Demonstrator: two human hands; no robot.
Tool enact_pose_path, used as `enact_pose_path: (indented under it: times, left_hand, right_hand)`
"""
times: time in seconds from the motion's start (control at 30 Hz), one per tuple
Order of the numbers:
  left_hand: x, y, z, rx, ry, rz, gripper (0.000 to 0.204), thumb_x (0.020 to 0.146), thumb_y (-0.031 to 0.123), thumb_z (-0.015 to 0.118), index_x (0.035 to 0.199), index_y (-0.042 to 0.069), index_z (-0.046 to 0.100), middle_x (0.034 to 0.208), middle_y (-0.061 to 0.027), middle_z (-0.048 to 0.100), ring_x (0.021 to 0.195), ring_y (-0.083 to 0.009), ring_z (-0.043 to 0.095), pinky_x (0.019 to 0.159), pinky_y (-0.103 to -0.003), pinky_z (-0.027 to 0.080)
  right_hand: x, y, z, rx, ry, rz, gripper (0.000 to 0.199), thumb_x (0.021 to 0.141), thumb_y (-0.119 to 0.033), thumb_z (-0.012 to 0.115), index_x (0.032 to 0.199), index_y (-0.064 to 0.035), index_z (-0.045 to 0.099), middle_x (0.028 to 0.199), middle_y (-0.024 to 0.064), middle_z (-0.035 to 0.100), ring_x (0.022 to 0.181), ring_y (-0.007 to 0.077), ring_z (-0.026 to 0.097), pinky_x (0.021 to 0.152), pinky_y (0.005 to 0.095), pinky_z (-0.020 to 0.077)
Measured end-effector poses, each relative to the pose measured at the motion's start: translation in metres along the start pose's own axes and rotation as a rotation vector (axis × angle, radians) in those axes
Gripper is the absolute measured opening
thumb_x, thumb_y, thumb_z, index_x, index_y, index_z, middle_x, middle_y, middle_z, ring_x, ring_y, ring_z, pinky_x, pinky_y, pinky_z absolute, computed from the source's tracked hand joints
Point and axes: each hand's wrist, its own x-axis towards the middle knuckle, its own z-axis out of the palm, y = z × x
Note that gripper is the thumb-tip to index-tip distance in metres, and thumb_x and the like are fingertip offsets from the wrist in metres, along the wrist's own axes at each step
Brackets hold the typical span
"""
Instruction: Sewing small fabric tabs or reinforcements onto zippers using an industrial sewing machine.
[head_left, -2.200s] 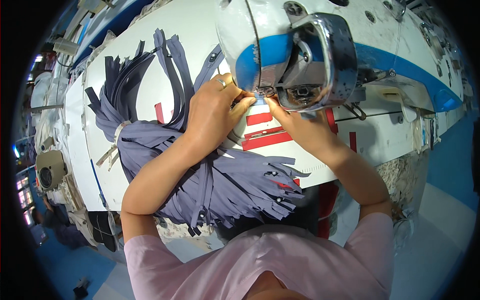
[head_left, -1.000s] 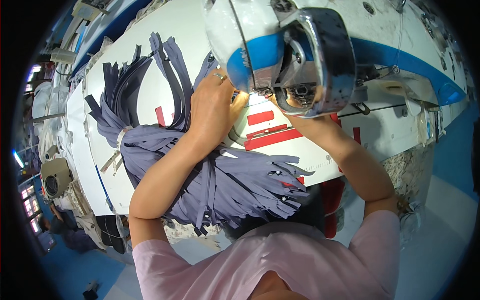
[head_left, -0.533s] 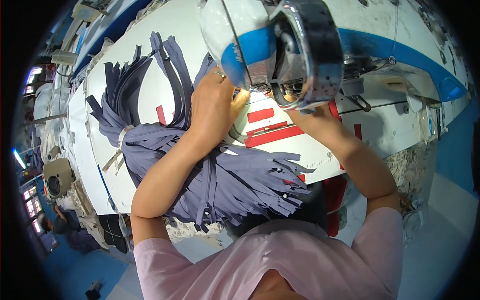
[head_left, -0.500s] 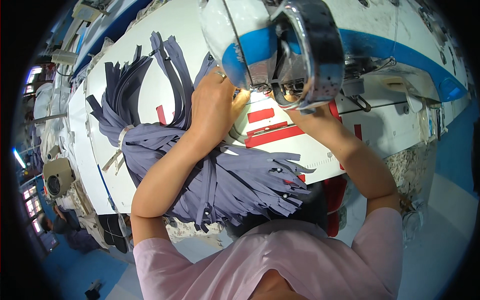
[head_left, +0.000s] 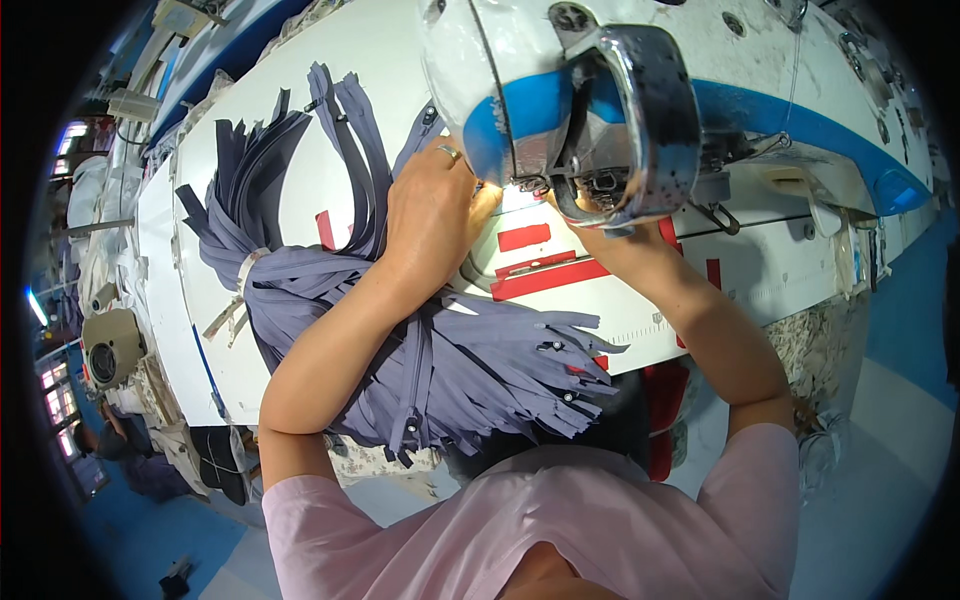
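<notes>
My left hand (head_left: 430,215), a ring on one finger, rests on the machine bed just left of the needle area. Its fingers curl together toward the needle; whatever they pinch is hidden. Behind the chrome guard of the white and blue sewing machine (head_left: 545,105), my right hand (head_left: 615,238) reaches in from the right, its fingers covered. Under and beside my left forearm lies a large bundle of grey-purple zippers (head_left: 330,290), tied with a pale band (head_left: 247,270). One zipper end with a dark slider (head_left: 429,116) shows just beyond my left hand.
Red tape strips (head_left: 550,275) mark the white table (head_left: 640,335) in front of the needle. A printed ruler scale runs along its near edge. Farther left stand a beige motor-like unit (head_left: 113,350) and piled cloth. A person (head_left: 125,435) is at the far left.
The whole view has shifted slightly, with the machine head now a little farther right and lower in the picture. Both hands stay by the needle; the zipper bundle lies as before.
</notes>
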Motion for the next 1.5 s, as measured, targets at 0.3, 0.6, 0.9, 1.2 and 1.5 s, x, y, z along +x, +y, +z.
enact_pose_path:
  times: [0.3, 0.6, 0.9, 1.2, 1.5]
  left_hand:
    - [-0.001, -0.003, 0.003, 0.017, -0.025, 0.012, 0.021, 0.076, 0.009, 0.073, 0.094, 0.000, 0.066, 0.092, -0.0154, 0.062, 0.087, -0.0354, 0.062, 0.075, -0.045, 0.050]
    - [-0.001, -0.004, 0.002, -0.011, 0.007, 0.043, 0.022, 0.076, 0.009, 0.074, 0.093, 0.000, 0.063, 0.091, -0.0153, 0.061, 0.088, -0.0352, 0.062, 0.075, -0.044, 0.050]
    - [0.002, 0.003, -0.002, -0.045, -0.021, -0.035, 0.021, 0.077, 0.010, 0.073, 0.091, 0.000, 0.061, 0.085, -0.0163, 0.061, 0.083, -0.0358, 0.062, 0.072, -0.045, 0.050]
    - [0.001, -0.002, 0.001, -0.085, -0.076, -0.059, 0.020, 0.078, 0.009, 0.072, 0.093, 0.000, 0.062, 0.088, -0.0157, 0.061, 0.085, -0.0360, 0.063, 0.073, -0.045, 0.051]
    - [-0.001, -0.004, 0.003, -0.038, -0.060, 0.016, 0.026, 0.080, 0.009, 0.071, 0.103, 0.000, 0.063, 0.101, -0.0153, 0.063, 0.093, -0.0356, 0.062, 0.076, -0.045, 0.051]
  right_hand:
    - [0.007, 0.020, 0.036, -0.126, 0.423, -0.188, 0.043, 0.099, -0.022, 0.059, 0.138, -0.0069, 0.049, 0.146, 0.0191, 0.047, 0.136, 0.0363, 0.044, 0.116, 0.0572, 0.0279]
    - [0.012, 0.009, 0.023, 0.085, 0.745, -0.351, 0.027, 0.077, -0.021, 0.073, 0.101, -0.0086, 0.068, 0.101, 0.0191, 0.064, 0.100, 0.0417, 0.054, 0.087, 0.0506, 0.0421]
    - [0.015, 0.010, 0.022, 0.093, 0.734, -0.304, 0.021, 0.078, -0.021, 0.070, 0.093, -0.0072, 0.068, 0.097, 0.0200, 0.066, 0.097, 0.0419, 0.057, 0.083, 0.0513, 0.0430]
    - [0.014, 0.003, 0.019, -0.058, 0.826, -0.348, 0.020, 0.072, -0.018, 0.075, 0.086, -0.0052, 0.066, 0.085, 0.0198, 0.067, 0.084, 0.0424, 0.061, 0.074, 0.0504, 0.0447]
    - [-0.006, 0.009, -0.002, -0.144, -0.013, -0.118, 0.051, 0.097, -0.024, 0.055, 0.146, -0.0130, 0.043, 0.153, 0.0141, 0.035, 0.144, 0.0438, 0.029, 0.096, 0.0859, 0.0276]
